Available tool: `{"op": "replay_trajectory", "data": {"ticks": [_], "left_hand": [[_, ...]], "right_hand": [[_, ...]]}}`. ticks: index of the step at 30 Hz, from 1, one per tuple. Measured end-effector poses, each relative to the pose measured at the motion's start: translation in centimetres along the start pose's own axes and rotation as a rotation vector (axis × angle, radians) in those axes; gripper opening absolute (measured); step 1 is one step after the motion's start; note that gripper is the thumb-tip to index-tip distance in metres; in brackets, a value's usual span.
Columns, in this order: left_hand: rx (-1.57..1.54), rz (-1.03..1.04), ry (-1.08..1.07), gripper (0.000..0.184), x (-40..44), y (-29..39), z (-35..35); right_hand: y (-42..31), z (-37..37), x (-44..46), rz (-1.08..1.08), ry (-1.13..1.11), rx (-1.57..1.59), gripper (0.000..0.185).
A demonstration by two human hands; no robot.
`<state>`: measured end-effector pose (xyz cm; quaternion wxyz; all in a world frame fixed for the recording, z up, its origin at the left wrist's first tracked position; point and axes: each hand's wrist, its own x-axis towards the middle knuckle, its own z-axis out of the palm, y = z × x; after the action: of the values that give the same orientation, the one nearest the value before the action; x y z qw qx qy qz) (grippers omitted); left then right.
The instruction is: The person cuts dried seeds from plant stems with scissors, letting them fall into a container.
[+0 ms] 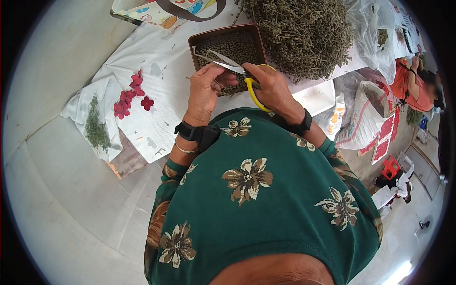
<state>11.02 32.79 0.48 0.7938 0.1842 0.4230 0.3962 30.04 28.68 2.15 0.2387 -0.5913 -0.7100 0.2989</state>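
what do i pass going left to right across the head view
Green sprigs, red flowers, left hand, right hand, white tray, white sack, person in orange.

No lettering can be read; the orange print on the white bag [338, 116], right of centre, is too small.

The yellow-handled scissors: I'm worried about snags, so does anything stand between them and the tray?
Nothing visible stands between the scissors and the tray, which they overlap in this view. The left hand, apparently holding a thin stem, is close beside them and covers the tray's near left corner.
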Motion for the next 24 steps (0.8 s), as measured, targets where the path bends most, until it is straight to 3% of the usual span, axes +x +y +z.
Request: {"op": "replay_trajectory", "data": {"ticks": [9,24], "left_hand": [[-0.037,0.013,-0.091,0.019,0.13,-0.16,-0.54],[-0.041,0.086,-0.05,0.012,0.15,-0.64,0.2]], "right_hand": [[0.56,-0.25,-0.1,-0.057,0.009,0.017,0.044],[0.49,0.44,0.06,-0.112,0.061,-0.057,0.054]]}}
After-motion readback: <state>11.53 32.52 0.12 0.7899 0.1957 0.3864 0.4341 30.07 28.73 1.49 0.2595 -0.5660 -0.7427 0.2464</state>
